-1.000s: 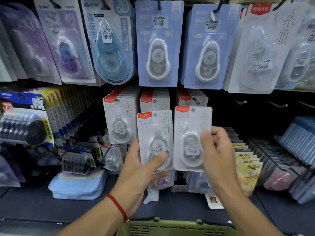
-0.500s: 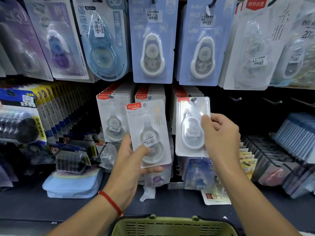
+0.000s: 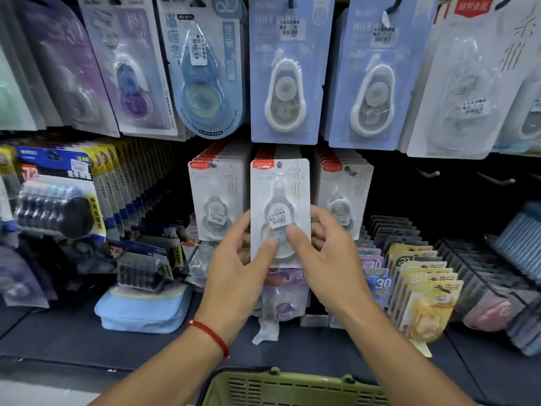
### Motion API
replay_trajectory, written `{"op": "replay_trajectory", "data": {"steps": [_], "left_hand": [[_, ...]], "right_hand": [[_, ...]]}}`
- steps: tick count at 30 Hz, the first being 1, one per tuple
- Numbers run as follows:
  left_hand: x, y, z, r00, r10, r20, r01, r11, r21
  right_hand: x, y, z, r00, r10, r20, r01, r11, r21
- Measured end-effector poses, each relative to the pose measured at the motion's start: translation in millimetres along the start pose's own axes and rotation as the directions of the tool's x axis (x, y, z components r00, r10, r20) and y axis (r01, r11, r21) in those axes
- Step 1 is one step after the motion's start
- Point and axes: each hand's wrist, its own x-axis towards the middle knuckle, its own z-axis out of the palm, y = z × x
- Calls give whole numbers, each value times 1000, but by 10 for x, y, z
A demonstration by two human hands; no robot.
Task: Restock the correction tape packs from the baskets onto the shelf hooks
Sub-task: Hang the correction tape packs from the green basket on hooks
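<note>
Both hands now meet on a single correction tape pack [image 3: 279, 210] at the centre of the frame: the left hand [image 3: 238, 269] pinches its lower left edge with the thumb on the blister, and the right hand [image 3: 328, 259] grips the lower right edge, thumb beside the price sticker. Half a second ago each hand carried its own pack; the right-hand one now hangs on the right hook row [image 3: 344, 197], and that hand has crossed over to help. The held pack's hang hole sits at the tip of the middle hook [image 3: 279, 164], so my judgement is that this pack is being threaded on, not yet released.

Left of it, another full row of the same packs [image 3: 216, 197] hangs. Larger blue carded tapes [image 3: 285, 71] fill the upper frame. Bare hooks [image 3: 429, 173] show at mid right. On the dark shelf [image 3: 73, 332] lies a pale blue pouch [image 3: 143, 309] at lower left, and the green basket [image 3: 292, 388] rim sits at the bottom edge.
</note>
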Motion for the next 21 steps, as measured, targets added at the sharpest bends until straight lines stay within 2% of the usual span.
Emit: {"op": "replay_trajectory", "data": {"steps": [6, 12, 15, 17, 18, 20, 21], "left_hand": [[-25, 80, -39, 999, 16, -30, -18, 996, -85], [-11, 91, -61, 996, 2, -91, -6, 999, -46], [32, 48, -100, 996, -21, -91, 23, 1000, 18], [61, -7, -142, 998, 11, -57, 0, 981, 194], [81, -52, -179, 997, 62, -49, -40, 928, 370], [110, -97, -235, 972, 234, -7, -163, 698, 697], [128, -95, -242, 944, 324, 61, -248, 576, 779]], "right_hand": [[-29, -120, 92, 999, -36, -38, 38, 999, 39], [-69, -160, 115, 997, -66, -40, 69, 995, 78], [-43, -127, 124, 998, -47, -41, 49, 998, 34], [2, -53, 111, 999, -27, -23, 25, 995, -98], [22, 1, 91, 1000, -23, -4, 21, 977, -211], [34, 122, 44, 1000, 2, 31, 12, 896, -443], [28, 174, 16, 999, 23, 27, -5, 849, -528]]}}
